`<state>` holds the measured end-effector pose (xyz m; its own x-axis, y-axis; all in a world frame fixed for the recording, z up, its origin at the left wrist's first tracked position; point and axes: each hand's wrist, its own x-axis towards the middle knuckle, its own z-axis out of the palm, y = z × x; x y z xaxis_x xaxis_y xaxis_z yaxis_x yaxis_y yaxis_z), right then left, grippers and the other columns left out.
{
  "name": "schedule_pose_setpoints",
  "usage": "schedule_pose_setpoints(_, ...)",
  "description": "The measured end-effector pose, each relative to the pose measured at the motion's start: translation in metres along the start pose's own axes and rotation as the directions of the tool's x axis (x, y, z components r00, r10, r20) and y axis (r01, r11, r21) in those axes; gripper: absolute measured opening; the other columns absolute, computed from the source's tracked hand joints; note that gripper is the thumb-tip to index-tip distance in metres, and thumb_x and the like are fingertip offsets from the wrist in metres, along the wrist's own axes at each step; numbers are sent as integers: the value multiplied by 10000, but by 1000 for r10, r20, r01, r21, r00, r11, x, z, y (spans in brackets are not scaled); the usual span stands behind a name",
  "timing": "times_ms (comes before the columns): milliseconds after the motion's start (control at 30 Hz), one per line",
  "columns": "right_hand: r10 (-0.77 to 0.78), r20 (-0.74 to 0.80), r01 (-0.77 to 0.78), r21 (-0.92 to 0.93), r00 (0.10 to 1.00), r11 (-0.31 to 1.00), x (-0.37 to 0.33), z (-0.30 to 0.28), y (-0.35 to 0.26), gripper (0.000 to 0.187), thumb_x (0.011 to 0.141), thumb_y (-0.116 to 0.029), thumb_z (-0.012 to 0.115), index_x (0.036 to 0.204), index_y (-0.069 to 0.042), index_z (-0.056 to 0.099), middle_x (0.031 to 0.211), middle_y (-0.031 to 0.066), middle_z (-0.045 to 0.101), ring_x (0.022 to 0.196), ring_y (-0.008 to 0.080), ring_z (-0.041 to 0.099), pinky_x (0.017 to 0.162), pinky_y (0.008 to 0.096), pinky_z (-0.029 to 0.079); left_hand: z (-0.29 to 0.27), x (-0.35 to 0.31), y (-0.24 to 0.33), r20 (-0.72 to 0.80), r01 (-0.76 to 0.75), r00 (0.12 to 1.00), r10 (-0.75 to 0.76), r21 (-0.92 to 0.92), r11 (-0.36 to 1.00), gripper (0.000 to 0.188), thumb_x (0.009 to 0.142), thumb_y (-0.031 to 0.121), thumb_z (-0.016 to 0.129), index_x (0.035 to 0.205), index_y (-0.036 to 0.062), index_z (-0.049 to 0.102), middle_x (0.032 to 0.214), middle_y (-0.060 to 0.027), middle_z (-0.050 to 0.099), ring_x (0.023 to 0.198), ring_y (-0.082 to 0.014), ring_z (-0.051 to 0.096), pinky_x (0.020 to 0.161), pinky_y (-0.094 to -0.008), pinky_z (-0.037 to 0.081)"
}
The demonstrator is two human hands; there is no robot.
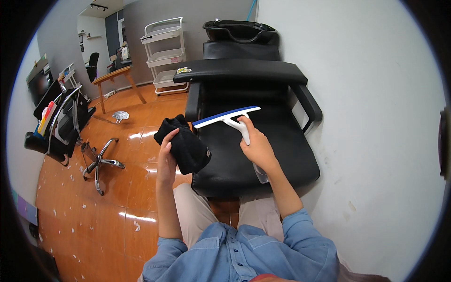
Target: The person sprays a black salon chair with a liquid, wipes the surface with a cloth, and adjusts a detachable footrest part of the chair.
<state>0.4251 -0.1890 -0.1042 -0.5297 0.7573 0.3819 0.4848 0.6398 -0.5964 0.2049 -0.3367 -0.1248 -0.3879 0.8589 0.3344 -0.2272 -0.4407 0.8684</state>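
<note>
My left hand [167, 157] is closed on a folded black cloth [188, 148], thumb on top, held in front of the chair's left side. In my right hand [257, 146] is a white spray squeegee [233, 124] with a blue blade edge, gripped by its handle. The blade points up and left, its left end close to the cloth. Below my right hand shows part of a clear bottle [260, 174]. Both hands are above the seat and front edge of a black salon wash chair [263, 150]. A padded black board [244, 71] lies across its armrests.
A black wash basin [239, 32] is behind the chair, with a white wall [366, 117] close on the right. Back left are a white three-tier trolley [164, 57] and a mirror on a wooden stand [112, 75]. A wheeled chair [58, 141] stands left on the scrap-strewn orange floor [108, 216].
</note>
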Motion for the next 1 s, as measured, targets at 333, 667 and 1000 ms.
schedule_pose_setpoints(333,204,-223,-231,-99,953,968,-32,-65,51,639,762,-40,553,1346,-200,350,992,246,600,906,434,595,803,495,462,26,21,-29,95,88,992,-87,-10,996,516,929,364,408,1344,57,420,1328,-131,473,1269,-243,425,1079,-381,294)
schedule_pose_setpoints(667,276,-399,-352,-131,875,927,-59,-99,71,606,784,-19,544,1336,-187,358,1061,247,595,955,425,592,827,478,457,62,39,-63,203,190,964,-171,-74,979,437,937,295,405,1301,66,484,1304,-102,491,1256,-204,430,1075,-327,289)
schedule_pose_setpoints(1000,273,-110,-199,441,956,875,-11,-62,6,709,879,-157,573,1456,-204,163,818,147,605,525,182,579,506,320,490,113,43,-91,437,314,852,-288,13,949,537,867,198,636,1345,68,428,1275,-79,482,1182,-153,448,1018,-279,336)
